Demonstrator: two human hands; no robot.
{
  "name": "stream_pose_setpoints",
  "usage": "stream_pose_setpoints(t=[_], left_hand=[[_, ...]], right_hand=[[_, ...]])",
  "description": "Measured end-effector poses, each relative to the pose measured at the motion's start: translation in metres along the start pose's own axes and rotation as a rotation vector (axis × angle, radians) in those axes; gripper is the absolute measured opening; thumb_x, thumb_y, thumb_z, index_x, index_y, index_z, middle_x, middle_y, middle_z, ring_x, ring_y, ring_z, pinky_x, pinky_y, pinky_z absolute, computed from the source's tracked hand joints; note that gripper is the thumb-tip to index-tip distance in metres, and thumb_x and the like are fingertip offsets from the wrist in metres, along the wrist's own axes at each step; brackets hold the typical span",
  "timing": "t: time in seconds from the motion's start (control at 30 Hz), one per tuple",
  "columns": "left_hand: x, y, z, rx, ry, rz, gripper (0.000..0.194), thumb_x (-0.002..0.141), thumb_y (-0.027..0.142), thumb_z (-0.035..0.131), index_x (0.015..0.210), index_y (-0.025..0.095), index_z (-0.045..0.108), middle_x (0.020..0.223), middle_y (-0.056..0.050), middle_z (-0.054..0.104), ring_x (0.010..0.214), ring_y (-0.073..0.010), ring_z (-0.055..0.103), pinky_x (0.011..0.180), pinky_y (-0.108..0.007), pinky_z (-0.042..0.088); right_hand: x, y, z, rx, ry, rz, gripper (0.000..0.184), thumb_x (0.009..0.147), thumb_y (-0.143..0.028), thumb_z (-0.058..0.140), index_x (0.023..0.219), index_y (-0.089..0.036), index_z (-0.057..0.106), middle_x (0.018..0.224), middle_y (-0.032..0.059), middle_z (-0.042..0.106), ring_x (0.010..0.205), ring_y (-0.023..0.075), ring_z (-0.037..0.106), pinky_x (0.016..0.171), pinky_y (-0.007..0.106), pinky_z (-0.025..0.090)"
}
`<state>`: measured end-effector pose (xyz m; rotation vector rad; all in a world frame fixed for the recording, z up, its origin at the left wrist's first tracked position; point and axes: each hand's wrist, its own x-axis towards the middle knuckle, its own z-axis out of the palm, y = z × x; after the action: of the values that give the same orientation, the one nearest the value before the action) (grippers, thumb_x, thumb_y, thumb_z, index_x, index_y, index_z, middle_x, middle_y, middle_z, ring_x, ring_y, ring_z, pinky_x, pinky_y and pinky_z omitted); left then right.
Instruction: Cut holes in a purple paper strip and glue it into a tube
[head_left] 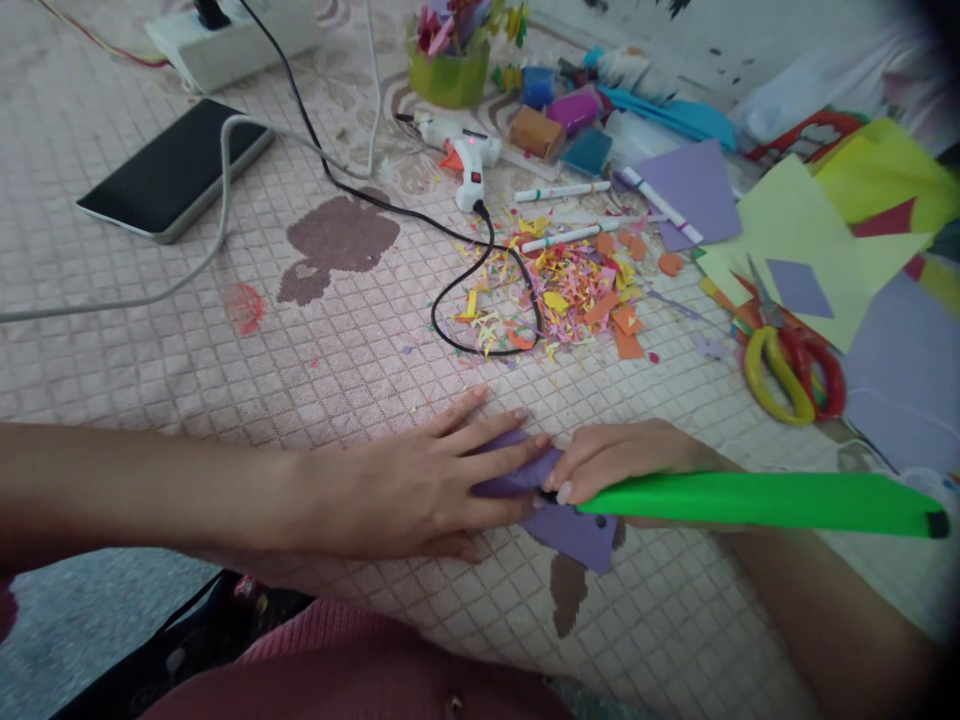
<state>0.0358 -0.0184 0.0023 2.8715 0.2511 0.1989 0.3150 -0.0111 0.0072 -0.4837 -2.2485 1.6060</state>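
Purple paper [574, 535] lies on the tablecloth in front of me, with small dark dots near its right end. My left hand [427, 480] rests flat across it, fingers spread, and covers much of its left part. Closed round a long bright green pen [757, 500] with a black end, my right hand [630, 455] sits beside the left fingertips. The pen's other, dark end meets the paper between the two hands, and its tip is partly hidden by fingers.
Paper scraps [577, 290] lie beyond my hands, beside a white glue gun [472, 165] and its looped black cord. Scissors [795, 370] and coloured sheets [810, 230] are at the right. A dark tablet-like device [176, 165] and a power strip [232, 45] stand at the left.
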Motion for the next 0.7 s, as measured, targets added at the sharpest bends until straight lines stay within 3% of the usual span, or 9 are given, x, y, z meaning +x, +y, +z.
stream_pose_setpoints(t=[0.3, 0.53, 0.7], left_hand=[[0.0, -0.001, -0.001, -0.043, -0.037, -0.013, 0.051, 0.089, 0.042, 0.061, 0.136, 0.027, 0.049, 0.156, -0.013, 0.026, 0.144, -0.0347, 0.024, 0.115, -0.06, 0.019], [-0.002, -0.001, -0.002, -0.092, -0.002, -0.049, 0.054, 0.084, 0.038, 0.068, 0.135, 0.029, 0.051, 0.154, -0.013, 0.03, 0.141, -0.0362, 0.03, 0.113, -0.064, 0.018], [-0.002, -0.004, -0.003, -0.065, -0.044, -0.016, 0.058, 0.085, 0.038, 0.068, 0.138, 0.029, 0.046, 0.156, -0.014, 0.025, 0.142, -0.0385, 0.025, 0.11, -0.068, 0.017]], right_hand=[[-0.009, -0.002, 0.013, 0.002, 0.293, 0.109, 0.026, 0.091, -0.032, 0.061, 0.115, -0.022, 0.066, 0.109, 0.0077, 0.07, 0.105, 0.0197, 0.064, 0.09, 0.034, 0.051], [-0.015, -0.007, 0.025, -0.049, 0.391, 0.124, 0.023, 0.089, -0.024, 0.062, 0.112, -0.023, 0.067, 0.105, 0.0069, 0.071, 0.099, 0.0192, 0.066, 0.083, 0.033, 0.053], [-0.023, -0.011, 0.032, -0.156, 0.467, 0.111, 0.022, 0.088, -0.024, 0.064, 0.11, -0.025, 0.068, 0.104, 0.0056, 0.073, 0.109, 0.0204, 0.065, 0.094, 0.036, 0.052]])
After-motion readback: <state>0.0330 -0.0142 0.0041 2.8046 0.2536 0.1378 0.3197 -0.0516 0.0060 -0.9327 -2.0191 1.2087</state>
